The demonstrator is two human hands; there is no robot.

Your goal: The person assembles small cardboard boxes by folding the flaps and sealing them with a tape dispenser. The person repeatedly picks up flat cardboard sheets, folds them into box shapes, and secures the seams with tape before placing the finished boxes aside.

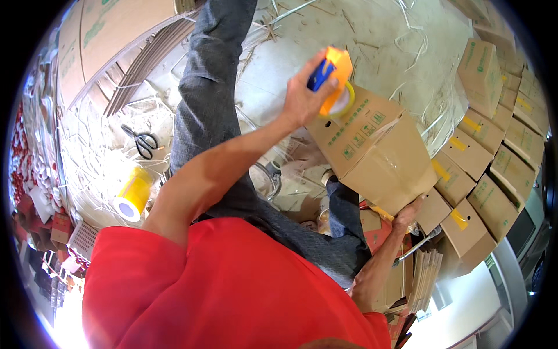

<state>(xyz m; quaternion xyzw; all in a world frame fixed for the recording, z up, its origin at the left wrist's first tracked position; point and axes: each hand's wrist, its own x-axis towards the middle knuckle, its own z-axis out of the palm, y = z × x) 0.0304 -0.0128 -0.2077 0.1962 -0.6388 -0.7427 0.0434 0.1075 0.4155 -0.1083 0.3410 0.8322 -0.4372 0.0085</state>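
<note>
My left hand (302,102) grips an orange and blue tape dispenser (336,72) with a roll of yellow tape and presses it on the top edge of a brown cardboard box (378,154). The box is tilted and has green printing on it. It rests above my knees, over my grey trousers (212,87). My right hand (407,216) holds the box's lower corner from underneath, with only its fingers and wrist showing.
A spare yellow tape roll (133,195) and black scissors (142,142) lie on the floor at left among white plastic strapping. Sealed boxes with yellow tape (482,145) are stacked at right. Flat cardboard sheets (116,35) lean at top left, and more folded cardboard (424,279) stands at lower right.
</note>
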